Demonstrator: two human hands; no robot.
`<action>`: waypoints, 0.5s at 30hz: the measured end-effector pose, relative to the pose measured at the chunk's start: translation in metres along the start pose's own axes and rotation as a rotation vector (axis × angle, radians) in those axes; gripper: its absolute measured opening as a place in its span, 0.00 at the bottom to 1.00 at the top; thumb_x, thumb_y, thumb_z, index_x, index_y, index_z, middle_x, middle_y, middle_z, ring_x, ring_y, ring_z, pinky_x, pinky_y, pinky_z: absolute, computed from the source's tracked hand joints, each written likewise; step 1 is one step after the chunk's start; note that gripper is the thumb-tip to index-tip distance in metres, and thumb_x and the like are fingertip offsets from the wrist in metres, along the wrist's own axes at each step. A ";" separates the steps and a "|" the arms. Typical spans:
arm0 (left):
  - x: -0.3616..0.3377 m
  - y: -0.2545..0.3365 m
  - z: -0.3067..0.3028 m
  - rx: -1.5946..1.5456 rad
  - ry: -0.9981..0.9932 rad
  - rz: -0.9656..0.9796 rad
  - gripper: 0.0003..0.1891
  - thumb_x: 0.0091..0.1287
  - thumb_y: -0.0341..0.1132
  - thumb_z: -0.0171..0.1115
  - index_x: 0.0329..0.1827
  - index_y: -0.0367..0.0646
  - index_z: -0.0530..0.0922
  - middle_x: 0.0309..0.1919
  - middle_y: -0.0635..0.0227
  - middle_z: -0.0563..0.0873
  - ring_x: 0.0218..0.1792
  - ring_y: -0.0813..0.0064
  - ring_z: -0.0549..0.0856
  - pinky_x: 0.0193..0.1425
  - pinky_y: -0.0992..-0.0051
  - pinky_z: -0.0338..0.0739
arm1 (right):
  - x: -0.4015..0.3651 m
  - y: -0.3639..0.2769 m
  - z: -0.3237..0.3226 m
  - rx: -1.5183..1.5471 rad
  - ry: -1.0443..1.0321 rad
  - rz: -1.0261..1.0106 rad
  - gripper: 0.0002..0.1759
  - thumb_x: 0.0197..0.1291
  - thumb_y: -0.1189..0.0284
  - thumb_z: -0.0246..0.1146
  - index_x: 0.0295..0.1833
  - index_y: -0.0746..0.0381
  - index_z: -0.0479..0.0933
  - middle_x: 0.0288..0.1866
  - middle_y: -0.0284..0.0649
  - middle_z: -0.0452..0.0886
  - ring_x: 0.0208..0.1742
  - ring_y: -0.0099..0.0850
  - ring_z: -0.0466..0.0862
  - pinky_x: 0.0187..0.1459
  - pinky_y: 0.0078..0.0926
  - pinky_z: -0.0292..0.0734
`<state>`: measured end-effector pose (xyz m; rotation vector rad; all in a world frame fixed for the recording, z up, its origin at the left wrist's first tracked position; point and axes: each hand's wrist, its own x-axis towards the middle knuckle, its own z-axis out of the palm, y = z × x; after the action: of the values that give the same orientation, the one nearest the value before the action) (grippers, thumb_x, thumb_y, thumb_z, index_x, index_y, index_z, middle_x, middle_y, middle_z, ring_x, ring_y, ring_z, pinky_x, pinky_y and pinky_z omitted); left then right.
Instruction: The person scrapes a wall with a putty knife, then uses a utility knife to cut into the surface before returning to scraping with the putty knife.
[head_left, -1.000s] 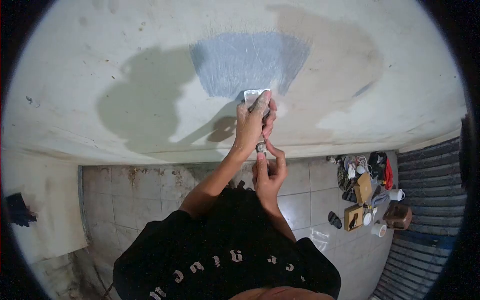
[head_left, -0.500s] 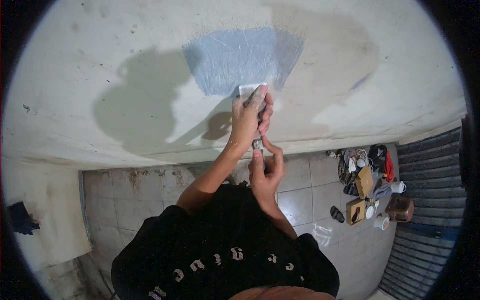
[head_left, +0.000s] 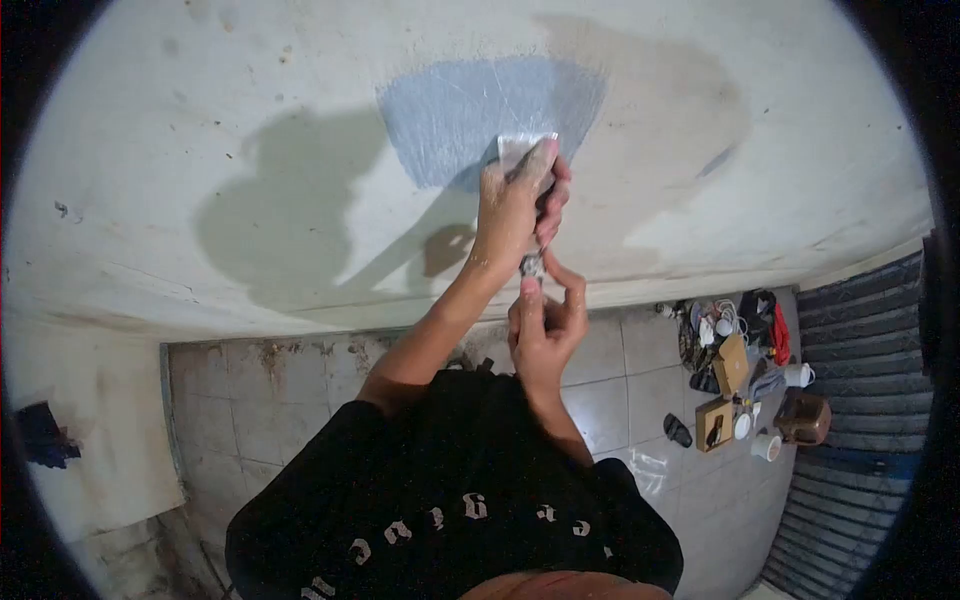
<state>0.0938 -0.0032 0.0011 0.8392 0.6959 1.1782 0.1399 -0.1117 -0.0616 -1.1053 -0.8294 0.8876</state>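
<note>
A scraper (head_left: 518, 147) with a wide, pale metal blade lies against the wall, its edge on a blue-grey patch (head_left: 440, 110). My left hand (head_left: 515, 205) is closed round the upper part of the tool near the blade, its fingers dusted with pale powder. Lower down, my right hand (head_left: 548, 325) grips the handle end (head_left: 532, 266), thumb and forefinger pressed on it. The two hands sit one above the other, and much of the handle is hidden by them.
The off-white wall (head_left: 320, 60) fills the upper view, with shadows of me on it. Tiled floor (head_left: 600, 400) lies below. To the right are a cardboard box (head_left: 714, 425), a sandal (head_left: 677, 430), a brown container (head_left: 803, 418), white tubs and a ribbed shutter (head_left: 850, 400).
Both hands and the scraper have moved up the wall and slightly right, so the blade now sits further inside the blue-grey patch. The grip of both hands looks the same.
</note>
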 end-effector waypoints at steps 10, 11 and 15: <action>-0.001 -0.015 -0.013 -0.034 0.049 -0.050 0.20 0.72 0.48 0.58 0.29 0.39 0.73 0.13 0.72 0.71 0.08 0.83 0.67 0.11 0.81 0.59 | -0.012 0.032 -0.005 -0.040 0.003 -0.066 0.15 0.70 0.74 0.59 0.59 0.65 0.70 0.15 0.26 0.69 0.14 0.13 0.64 0.16 0.14 0.53; 0.000 -0.013 -0.012 -0.029 0.043 -0.039 0.20 0.72 0.48 0.58 0.29 0.39 0.73 0.13 0.72 0.71 0.08 0.83 0.67 0.11 0.81 0.58 | -0.010 0.032 -0.005 -0.042 0.005 -0.081 0.15 0.69 0.74 0.59 0.59 0.65 0.70 0.15 0.25 0.68 0.14 0.13 0.64 0.16 0.14 0.53; 0.008 -0.003 -0.001 -0.009 -0.023 0.031 0.20 0.71 0.48 0.58 0.29 0.39 0.73 0.13 0.72 0.71 0.08 0.83 0.66 0.10 0.80 0.58 | 0.005 0.013 0.002 -0.031 0.025 -0.132 0.15 0.69 0.75 0.59 0.59 0.65 0.71 0.15 0.26 0.69 0.14 0.13 0.65 0.16 0.14 0.53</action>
<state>0.0963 0.0043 -0.0029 0.8576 0.6603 1.1963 0.1373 -0.1039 -0.0733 -1.0732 -0.8875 0.7519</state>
